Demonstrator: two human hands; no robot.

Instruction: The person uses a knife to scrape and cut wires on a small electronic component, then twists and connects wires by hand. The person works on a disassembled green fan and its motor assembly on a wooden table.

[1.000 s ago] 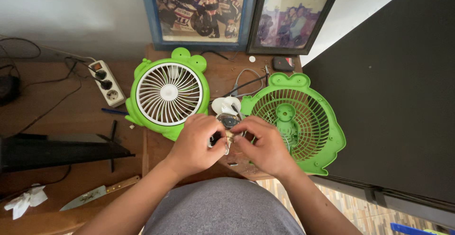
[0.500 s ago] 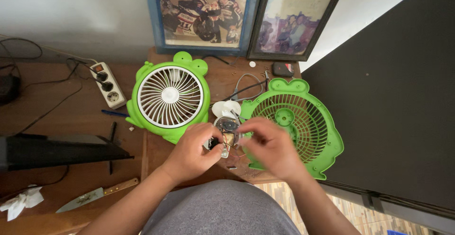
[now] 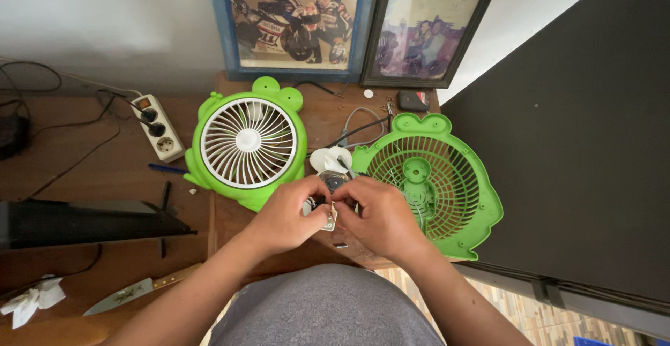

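small metal fan motor [image 3: 329,215], partly hidden | both hands pinch it: left hand [image 3: 287,215], right hand [image 3: 380,215]

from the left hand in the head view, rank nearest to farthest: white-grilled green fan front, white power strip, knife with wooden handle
1. White-grilled green fan front: just up-left of the left hand.
2. White power strip: farther left, toward the wall.
3. Knife with wooden handle: low left, near the desk edge; close to the strip's distance, hard to call.

A brown wooden desk [image 3: 105,178] stands against a white wall [image 3: 105,25]; two framed pictures [image 3: 296,21] lean there, and right of the desk shows patterned floor [image 3: 502,297]
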